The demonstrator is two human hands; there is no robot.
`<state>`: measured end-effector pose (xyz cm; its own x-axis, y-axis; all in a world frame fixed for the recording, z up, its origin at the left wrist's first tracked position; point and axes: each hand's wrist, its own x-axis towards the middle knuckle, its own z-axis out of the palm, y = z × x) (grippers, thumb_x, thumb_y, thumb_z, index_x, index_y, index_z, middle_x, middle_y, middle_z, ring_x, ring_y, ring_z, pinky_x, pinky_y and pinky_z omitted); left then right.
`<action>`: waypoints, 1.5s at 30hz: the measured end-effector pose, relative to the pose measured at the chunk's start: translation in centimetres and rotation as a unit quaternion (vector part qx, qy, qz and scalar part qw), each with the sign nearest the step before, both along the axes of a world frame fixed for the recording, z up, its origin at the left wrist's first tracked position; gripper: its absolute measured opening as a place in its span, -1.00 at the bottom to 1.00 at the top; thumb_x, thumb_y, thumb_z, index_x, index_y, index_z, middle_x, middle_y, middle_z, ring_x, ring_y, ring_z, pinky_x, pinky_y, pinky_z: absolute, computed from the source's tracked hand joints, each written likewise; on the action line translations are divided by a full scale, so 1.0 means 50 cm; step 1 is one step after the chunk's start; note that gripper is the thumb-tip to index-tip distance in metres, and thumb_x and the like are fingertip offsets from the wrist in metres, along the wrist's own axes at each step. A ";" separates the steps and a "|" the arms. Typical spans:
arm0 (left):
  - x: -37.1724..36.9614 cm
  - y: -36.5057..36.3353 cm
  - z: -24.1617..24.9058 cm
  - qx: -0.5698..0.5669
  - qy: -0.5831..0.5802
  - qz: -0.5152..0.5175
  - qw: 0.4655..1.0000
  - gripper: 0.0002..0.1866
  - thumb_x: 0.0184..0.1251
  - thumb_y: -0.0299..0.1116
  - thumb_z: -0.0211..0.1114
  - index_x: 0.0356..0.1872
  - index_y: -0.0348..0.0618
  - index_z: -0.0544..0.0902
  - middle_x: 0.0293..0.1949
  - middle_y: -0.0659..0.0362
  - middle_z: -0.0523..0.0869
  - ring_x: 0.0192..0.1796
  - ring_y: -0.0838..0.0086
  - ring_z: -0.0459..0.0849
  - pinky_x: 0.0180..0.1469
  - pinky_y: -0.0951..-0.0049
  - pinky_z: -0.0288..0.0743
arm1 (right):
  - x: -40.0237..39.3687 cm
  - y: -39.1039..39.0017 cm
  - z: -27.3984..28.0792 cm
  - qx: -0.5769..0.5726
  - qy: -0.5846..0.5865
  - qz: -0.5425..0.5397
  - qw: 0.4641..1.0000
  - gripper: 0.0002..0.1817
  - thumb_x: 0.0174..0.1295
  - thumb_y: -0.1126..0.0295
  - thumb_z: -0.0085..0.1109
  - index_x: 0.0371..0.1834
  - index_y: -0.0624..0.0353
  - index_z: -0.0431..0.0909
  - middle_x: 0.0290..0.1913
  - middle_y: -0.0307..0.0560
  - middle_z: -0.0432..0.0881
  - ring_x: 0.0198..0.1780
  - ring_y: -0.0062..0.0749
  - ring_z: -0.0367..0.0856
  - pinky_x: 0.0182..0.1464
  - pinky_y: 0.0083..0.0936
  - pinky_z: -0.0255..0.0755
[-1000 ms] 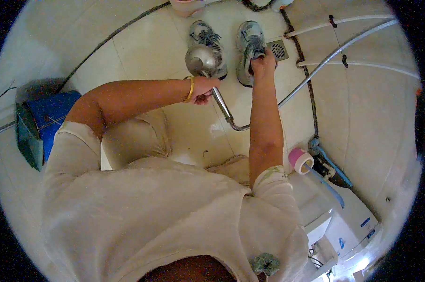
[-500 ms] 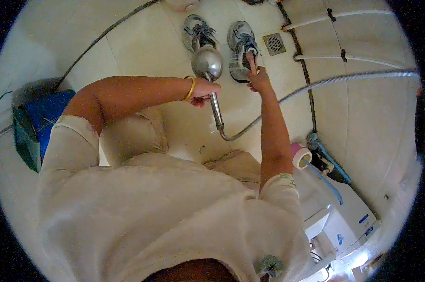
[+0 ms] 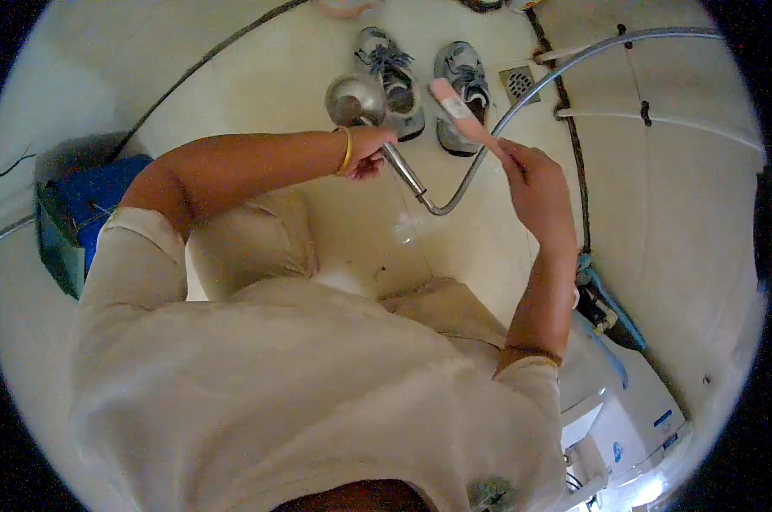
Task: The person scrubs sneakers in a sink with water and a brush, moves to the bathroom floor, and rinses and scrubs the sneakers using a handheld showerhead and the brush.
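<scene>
My left hand (image 3: 371,152), with a yellow bangle at the wrist, is closed around the metal handle of a round shower head (image 3: 345,92). The shower head overlaps one grey laced sneaker (image 3: 374,47) in this view. Beside it on the floor stands the matching sneaker (image 3: 459,58), its toe pointing away from me. In my right hand (image 3: 535,183) is a pink brush (image 3: 459,114), gripped by its handle and raised in front of that second sneaker. Its bristles do not show clearly.
A flexible metal hose (image 3: 591,53) loops from the shower handle toward the wall at right. Near the sneakers lies a square floor drain (image 3: 520,83). A blue and green container (image 3: 60,235) is at left; a white appliance (image 3: 633,401) stands at lower right.
My right hand has lifted the brush away from the right sneaker, up and toward the right. The shower head has swung left, and the hose has risen.
</scene>
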<state>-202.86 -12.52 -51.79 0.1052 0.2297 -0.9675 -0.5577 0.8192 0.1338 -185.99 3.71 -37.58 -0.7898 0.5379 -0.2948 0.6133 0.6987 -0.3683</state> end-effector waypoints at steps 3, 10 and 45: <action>-0.011 0.007 -0.005 0.018 -0.021 0.001 1.000 -0.69 -0.06 -0.12 0.10 -0.80 0.00 0.28 -0.81 0.32 0.24 -0.72 0.56 0.35 -0.69 0.54 0.26 | -0.073 -0.020 -0.036 0.014 -0.084 0.070 0.994 -0.78 0.08 0.32 -0.05 -0.27 0.09 0.53 -0.33 0.09 0.53 -0.27 -0.10 0.50 -0.24 -0.33 0.38; -0.012 0.011 0.009 0.000 -0.001 -0.010 1.000 -0.72 -0.05 -0.12 0.08 -0.76 0.00 0.30 -0.80 0.31 0.25 -0.71 0.53 0.37 -0.68 0.52 0.26 | -0.230 -0.046 -0.116 0.050 -0.119 0.190 0.973 -0.81 -0.01 0.35 -0.03 -0.46 0.22 0.54 -0.42 0.12 0.54 -0.33 -0.06 0.53 -0.32 -0.27 0.41; -0.049 -0.005 -0.052 0.042 -0.012 -0.001 0.999 -0.70 -0.11 -0.11 0.14 -0.77 -0.01 0.31 -0.79 0.30 0.26 -0.73 0.53 0.32 -0.69 0.52 0.21 | -0.201 0.007 -0.242 -0.034 -0.085 0.201 0.975 -0.75 0.09 0.32 -0.17 -0.22 0.17 0.41 -0.38 0.18 0.52 -0.31 0.04 0.51 -0.30 -0.19 0.37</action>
<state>-205.32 -12.77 -54.40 0.1289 0.3095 -0.9421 -0.5598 0.8069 0.1886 -196.04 4.04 -49.67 -0.8698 0.1695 -0.4633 0.3505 0.8732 -0.3386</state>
